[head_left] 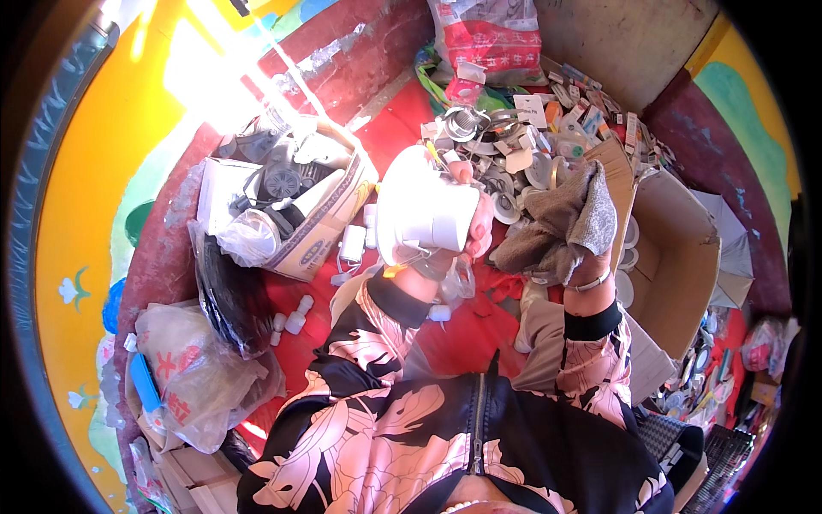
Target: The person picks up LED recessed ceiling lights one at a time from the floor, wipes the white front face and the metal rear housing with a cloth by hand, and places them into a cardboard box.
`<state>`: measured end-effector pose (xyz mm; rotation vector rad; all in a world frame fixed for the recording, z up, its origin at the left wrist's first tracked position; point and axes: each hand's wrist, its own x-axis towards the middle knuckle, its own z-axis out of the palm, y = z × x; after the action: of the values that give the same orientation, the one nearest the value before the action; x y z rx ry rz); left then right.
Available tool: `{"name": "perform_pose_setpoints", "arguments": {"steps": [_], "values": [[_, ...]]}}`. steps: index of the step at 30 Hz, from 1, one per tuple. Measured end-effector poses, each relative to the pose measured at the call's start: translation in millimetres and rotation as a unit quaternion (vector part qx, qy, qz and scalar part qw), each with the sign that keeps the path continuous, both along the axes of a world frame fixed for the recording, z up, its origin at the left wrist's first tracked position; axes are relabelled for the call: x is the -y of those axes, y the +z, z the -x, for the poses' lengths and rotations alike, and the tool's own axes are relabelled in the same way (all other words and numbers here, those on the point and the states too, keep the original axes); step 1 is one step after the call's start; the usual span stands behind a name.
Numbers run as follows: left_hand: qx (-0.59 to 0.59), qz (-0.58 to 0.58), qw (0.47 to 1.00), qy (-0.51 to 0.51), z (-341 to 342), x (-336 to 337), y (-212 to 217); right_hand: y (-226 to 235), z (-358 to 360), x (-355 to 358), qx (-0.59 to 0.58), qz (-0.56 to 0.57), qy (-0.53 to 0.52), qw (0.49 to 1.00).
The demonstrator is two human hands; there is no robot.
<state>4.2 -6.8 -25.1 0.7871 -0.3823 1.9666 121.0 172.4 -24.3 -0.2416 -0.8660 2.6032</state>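
Observation:
A white round downlight (435, 216) with a wide flange and a cylindrical body is held up in front of me. My left hand (481, 227) is closed around its body, fingers showing on the right side. A grey-brown cloth (565, 214) hangs over my right hand (589, 268), which grips it; the cloth hides most of the fingers. The cloth and the downlight are apart. Beneath the downlight hangs a bit of clear plastic (458, 281). Small white cylindrical pieces (352, 243) lie beside the downlight on the red ground cover.
At left stands a cardboard box (318, 231) full of lamp parts. A heap of lamp fittings and small boxes (548, 128) spreads at the back right. An open cardboard box (676, 248) is at right. Plastic bags (201, 368) lie at lower left; a red-and-white sack (488, 38) stands behind.

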Motion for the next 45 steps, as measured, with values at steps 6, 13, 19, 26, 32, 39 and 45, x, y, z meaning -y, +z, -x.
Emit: {"name": "perform_pose_setpoints", "arguments": {"steps": [6, 13, 19, 26, 32, 39, 45], "values": [[-0.017, 0.07, 0.997, 0.038, -2, 7, 2, -11, 4, -2, -0.064, -0.071, 0.028, 0.995], [0.034, 0.207, 0.977, 0.022, 3, -3, 13, 28, 3, 16, -0.054, -0.111, -0.013, 0.992], [0.162, 0.143, 0.975, -0.054, -1, -13, 13, 17, 14, 13, -0.077, -0.145, -0.004, 0.986], [0.148, 0.165, 0.973, 0.065, -2, -17, 3, 48, 33, 34, -0.164, -0.277, 0.111, 0.94], [0.057, 0.291, 0.938, 0.179, -7, -23, 31, 58, 35, 41, -0.049, -0.514, -0.004, 0.857], [-0.017, 0.367, 0.904, 0.217, -12, -24, 21, 57, 24, 53, -0.031, -0.763, -0.151, 0.628], [-0.037, 0.413, 0.88, 0.23, -17, -33, 14, 7, 28, 51, 0.045, -0.371, -0.088, 0.923]]}}
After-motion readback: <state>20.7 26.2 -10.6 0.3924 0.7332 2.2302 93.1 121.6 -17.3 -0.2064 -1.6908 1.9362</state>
